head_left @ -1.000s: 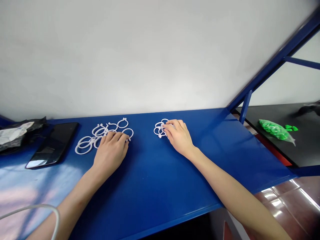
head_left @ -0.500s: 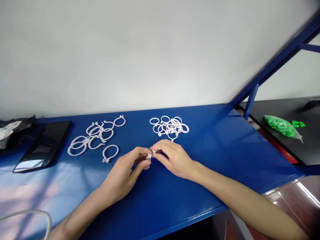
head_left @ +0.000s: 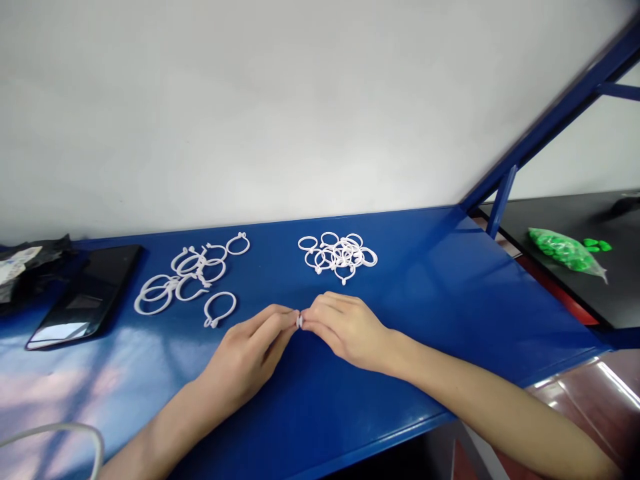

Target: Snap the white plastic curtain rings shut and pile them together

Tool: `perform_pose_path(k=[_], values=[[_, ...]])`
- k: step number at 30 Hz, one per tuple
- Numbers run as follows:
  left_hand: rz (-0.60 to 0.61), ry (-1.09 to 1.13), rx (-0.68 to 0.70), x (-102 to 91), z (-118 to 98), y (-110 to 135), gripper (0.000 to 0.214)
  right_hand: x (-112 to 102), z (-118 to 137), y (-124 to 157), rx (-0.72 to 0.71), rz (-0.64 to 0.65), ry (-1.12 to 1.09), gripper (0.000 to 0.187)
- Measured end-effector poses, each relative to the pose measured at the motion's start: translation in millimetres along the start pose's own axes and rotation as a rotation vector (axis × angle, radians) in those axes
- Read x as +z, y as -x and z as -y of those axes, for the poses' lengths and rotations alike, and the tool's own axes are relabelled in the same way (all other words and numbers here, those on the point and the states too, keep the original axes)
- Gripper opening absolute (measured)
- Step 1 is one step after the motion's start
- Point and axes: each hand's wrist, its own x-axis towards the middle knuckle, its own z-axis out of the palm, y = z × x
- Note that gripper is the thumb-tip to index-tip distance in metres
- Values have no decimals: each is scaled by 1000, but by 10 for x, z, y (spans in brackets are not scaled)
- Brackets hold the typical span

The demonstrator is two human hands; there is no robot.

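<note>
My left hand and my right hand meet fingertip to fingertip above the blue table. Both are closed in a pinch. A small white plastic piece shows between the fingertips; the fingers cover most of it, so its full shape is hidden. Left of my left hand lies a single white plastic ring with a small knob. Behind it spreads a loose group of white rings, some with a gap in the loop. Beyond my right hand is a tighter pile of white rings.
At the left lie a black phone-like slab and a crumpled black plastic package. A pale cable curves in the lower left corner. On a dark surface at the right rests a clear bag of green pieces, beside a blue frame.
My hands have come together, and the two white parts seen apart between them now show as one small bit at the fingertips. The rings have stayed in place.
</note>
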Motion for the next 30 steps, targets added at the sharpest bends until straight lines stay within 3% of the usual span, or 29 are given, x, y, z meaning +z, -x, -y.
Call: perform_pose_path(k=[7, 11, 14, 16, 18, 22, 26, 30], values=[[-16, -159, 107, 29, -29, 10, 20, -15, 35, 38, -22, 57, 127, 32], [-21, -303, 131, -38, -11, -57, 16, -60, -71, -20, -46, 35, 175, 28], [22, -655, -84, -173, 61, -79, 25, -117, -249, -102, 19, -91, 265, 23], [118, -848, -273, -266, 139, -60, 35, -150, -398, -146, 116, -181, 354, 19], [240, -917, -352, -329, 228, -21, 37, -166, -539, -170, 213, -205, 435, 16], [323, -815, -298, -333, 369, 40, 30, -144, -695, -175, 266, -144, 490, 18], [223, -548, -295, -277, 393, 3, 30, -139, -655, -162, 256, -170, 482, 21], [154, -129, -436, -263, 276, -93, 25, -157, -476, -139, 198, -191, 426, 19]])
